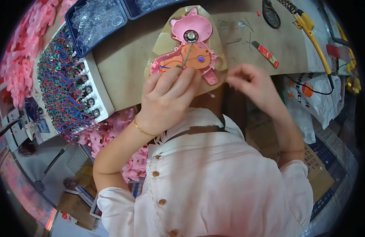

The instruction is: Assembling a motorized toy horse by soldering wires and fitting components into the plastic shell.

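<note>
White blouse [226,173] at six o'clock; at twelve, left fingers [165,81] bend over glossy pink shell [200,29], right fingers [250,70] curl; whether clamped, I can't tell.

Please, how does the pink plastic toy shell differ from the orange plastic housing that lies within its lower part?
The pink plastic toy shell is larger than the orange plastic housing. The shell has small ears, while the housing has a plain rounded end. The shell holds a round black-rimmed speaker; the housing carries a purple knob. Both have smooth-looking surfaces.
</note>
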Demonstrator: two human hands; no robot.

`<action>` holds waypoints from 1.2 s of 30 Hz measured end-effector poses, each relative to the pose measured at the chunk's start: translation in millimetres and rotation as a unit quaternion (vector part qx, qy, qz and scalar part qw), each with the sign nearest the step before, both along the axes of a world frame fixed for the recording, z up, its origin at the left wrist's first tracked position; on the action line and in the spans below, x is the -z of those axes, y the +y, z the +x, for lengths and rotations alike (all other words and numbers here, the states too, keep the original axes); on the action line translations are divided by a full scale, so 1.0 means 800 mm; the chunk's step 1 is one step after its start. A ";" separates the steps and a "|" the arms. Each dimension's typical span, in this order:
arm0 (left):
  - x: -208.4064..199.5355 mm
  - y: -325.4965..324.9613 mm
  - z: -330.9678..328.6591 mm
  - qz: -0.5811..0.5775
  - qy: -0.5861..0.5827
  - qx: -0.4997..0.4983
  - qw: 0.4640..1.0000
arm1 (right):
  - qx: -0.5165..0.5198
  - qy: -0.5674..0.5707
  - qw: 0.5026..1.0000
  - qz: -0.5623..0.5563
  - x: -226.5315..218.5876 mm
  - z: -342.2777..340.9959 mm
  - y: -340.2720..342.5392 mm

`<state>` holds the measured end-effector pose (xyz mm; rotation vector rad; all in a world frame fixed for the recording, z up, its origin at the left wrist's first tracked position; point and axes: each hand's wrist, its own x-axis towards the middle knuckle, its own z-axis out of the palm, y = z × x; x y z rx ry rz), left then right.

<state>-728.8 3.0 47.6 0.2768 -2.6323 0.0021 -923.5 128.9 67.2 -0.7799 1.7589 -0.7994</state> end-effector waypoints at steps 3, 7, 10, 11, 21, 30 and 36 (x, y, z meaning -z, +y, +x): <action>-0.002 0.004 -0.002 -0.027 0.004 0.001 1.000 | -0.018 0.171 0.973 -0.152 0.001 -0.004 -0.029; -0.004 0.005 -0.005 -0.061 -0.023 0.011 0.998 | -0.156 0.424 0.831 -0.325 0.013 -0.004 -0.051; -0.013 0.014 -0.003 -0.052 -0.067 -0.003 0.996 | -0.167 0.336 0.885 -0.276 0.005 -0.012 -0.050; -0.013 0.015 -0.003 -0.051 -0.069 -0.010 0.996 | -0.171 0.295 0.907 -0.246 0.000 -0.015 -0.051; -0.002 0.008 -0.009 -0.003 -0.018 0.017 1.000 | -0.108 0.370 0.880 -0.277 0.017 0.007 -0.047; 0.001 0.015 -0.015 0.016 -0.010 0.016 1.000 | -0.299 0.398 0.834 -0.237 -0.019 -0.017 -0.070; -0.005 0.015 -0.004 0.062 -0.008 0.018 0.998 | -0.343 0.373 0.832 -0.227 -0.017 -0.019 -0.084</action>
